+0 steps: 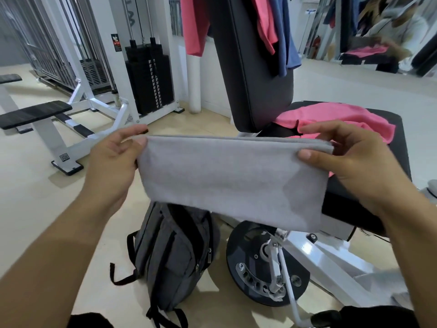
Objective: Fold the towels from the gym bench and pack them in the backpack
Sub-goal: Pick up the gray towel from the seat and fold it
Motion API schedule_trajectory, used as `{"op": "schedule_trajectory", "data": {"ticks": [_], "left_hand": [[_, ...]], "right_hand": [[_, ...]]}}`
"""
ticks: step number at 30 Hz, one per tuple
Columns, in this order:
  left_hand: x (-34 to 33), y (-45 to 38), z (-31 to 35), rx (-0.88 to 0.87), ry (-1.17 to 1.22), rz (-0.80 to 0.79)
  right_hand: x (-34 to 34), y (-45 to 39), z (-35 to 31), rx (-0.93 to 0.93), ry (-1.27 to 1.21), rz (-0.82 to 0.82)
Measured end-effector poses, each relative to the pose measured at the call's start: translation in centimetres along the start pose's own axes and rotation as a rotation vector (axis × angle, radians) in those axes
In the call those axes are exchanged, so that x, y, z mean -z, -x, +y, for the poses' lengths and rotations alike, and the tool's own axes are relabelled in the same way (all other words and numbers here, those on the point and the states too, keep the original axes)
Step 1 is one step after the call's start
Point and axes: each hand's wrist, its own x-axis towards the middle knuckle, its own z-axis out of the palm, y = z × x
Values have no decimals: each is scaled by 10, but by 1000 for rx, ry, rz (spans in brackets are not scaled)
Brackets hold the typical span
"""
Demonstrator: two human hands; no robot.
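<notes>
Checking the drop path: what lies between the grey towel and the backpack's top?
Nothing shows in the head view: the grey towel, held by both hands, hangs directly over the backpack, hiding its top.

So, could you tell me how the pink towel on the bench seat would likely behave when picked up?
The pink towel lies rumpled on the bench seat, so it is probably floppy and would droop. It looks thin, likely light, and seems unlikely to roll or break.

The black gym bench [399, 147] fills the right of the frame, a pink towel [331, 117] lying on its seat. More towels, pink [196, 24] and blue [287, 43], drape its upright backrest [250, 74]. On the beige floor [35, 197] at lower centre stands a grey backpack [175, 256].
</notes>
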Motion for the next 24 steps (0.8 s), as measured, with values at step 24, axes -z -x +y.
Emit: {"op": "schedule_trajectory", "data": {"ticks": [24], "left_hand": [[-13,9,-1,15,-75,27]], "right_hand": [[7,-7,14,-187,-151,-137]]}}
